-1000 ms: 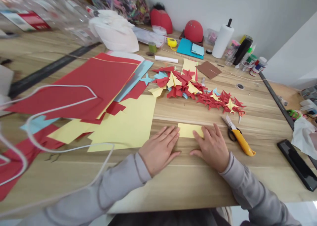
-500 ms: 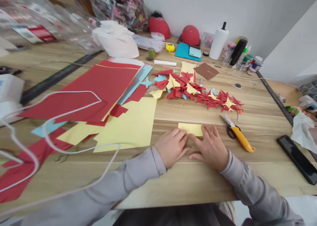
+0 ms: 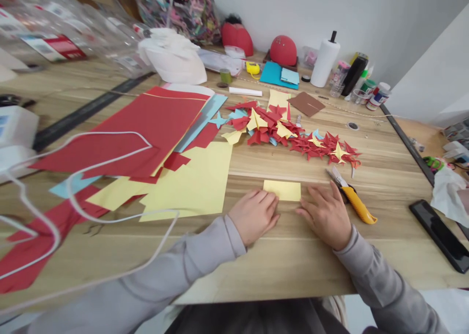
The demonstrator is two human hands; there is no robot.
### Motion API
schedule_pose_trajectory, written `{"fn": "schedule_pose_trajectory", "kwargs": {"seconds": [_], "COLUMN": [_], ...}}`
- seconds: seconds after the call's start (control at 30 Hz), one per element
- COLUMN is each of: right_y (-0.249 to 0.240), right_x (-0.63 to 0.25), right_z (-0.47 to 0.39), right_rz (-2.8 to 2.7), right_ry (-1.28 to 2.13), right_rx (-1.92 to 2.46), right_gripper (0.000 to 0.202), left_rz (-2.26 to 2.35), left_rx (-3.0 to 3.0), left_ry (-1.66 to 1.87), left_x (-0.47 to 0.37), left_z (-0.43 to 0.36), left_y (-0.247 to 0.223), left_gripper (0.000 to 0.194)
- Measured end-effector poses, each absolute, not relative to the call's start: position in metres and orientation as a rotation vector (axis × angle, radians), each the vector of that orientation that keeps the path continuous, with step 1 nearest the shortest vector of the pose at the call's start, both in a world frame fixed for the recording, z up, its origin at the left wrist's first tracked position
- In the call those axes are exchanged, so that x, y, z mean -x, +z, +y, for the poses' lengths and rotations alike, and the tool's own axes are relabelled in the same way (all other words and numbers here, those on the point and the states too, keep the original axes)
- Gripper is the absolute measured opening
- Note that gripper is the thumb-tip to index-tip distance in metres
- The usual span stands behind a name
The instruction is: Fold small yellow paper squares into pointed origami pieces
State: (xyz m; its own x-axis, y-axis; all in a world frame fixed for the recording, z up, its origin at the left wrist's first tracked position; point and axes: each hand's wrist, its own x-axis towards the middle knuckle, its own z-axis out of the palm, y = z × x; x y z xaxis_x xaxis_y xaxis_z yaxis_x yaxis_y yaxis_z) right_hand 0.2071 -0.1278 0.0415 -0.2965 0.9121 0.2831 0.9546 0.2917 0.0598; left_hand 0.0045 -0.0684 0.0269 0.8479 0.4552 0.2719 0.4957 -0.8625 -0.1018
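Note:
A small rectangle of yellow paper [image 3: 287, 190] lies flat on the wooden table in front of me, its long side running left to right. My left hand [image 3: 254, 214] has its fingers curled together, pressing on the paper's lower left part. Just right of the paper, my right hand [image 3: 327, 217] rests over the tabletop with its fingers apart, holding nothing. Beside that hand lies a yellow utility knife [image 3: 357, 204], blade end pointing away, partly over a pair of scissors [image 3: 343, 195] with black handles.
Folded paper stars [image 3: 271, 124] in red, yellow and blue lie in a heap beyond my hands. Red paper sheets [image 3: 142, 129] and a yellow sheet [image 3: 205, 182] spread to the left, crossed by a white cable [image 3: 110, 165]. A black phone [image 3: 439, 234] lies at right.
My right hand has come off the yellow paper and shifted right, fingers spread. My left hand stays on the paper's left part.

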Motion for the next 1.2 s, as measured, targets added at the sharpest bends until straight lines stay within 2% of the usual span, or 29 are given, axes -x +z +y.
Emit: {"fn": "schedule_pose_trajectory", "kwargs": {"seconds": [0.2, 0.5, 0.67, 0.93, 1.2], "right_y": [0.035, 0.022, 0.021, 0.015, 0.017], "right_x": [-0.211, -0.205, -0.201, -0.191, -0.196], "right_z": [-0.124, -0.104, -0.079, -0.051, -0.050], "right_rz": [-2.305, -2.387, -2.468, -2.451, -2.393], "right_ry": [-0.299, -0.314, -0.411, -0.473, -0.423], "right_rx": [1.630, 1.452, 1.413, 1.304, 1.405], "right_gripper": [0.023, 0.019, 0.021, 0.023, 0.019], "left_rz": [-0.588, -0.408, -0.492, -0.508, -0.453], "left_rx": [2.820, 2.771, 2.704, 2.620, 2.609], "left_ry": [-0.457, -0.532, -0.521, -0.690, -0.666], "left_x": [-0.007, -0.011, -0.017, -0.030, -0.017], "left_z": [-0.058, -0.032, -0.029, -0.015, 0.002], "left_y": [0.021, 0.017, 0.020, 0.021, 0.021], "left_gripper": [0.022, 0.021, 0.021, 0.028, 0.025]}}
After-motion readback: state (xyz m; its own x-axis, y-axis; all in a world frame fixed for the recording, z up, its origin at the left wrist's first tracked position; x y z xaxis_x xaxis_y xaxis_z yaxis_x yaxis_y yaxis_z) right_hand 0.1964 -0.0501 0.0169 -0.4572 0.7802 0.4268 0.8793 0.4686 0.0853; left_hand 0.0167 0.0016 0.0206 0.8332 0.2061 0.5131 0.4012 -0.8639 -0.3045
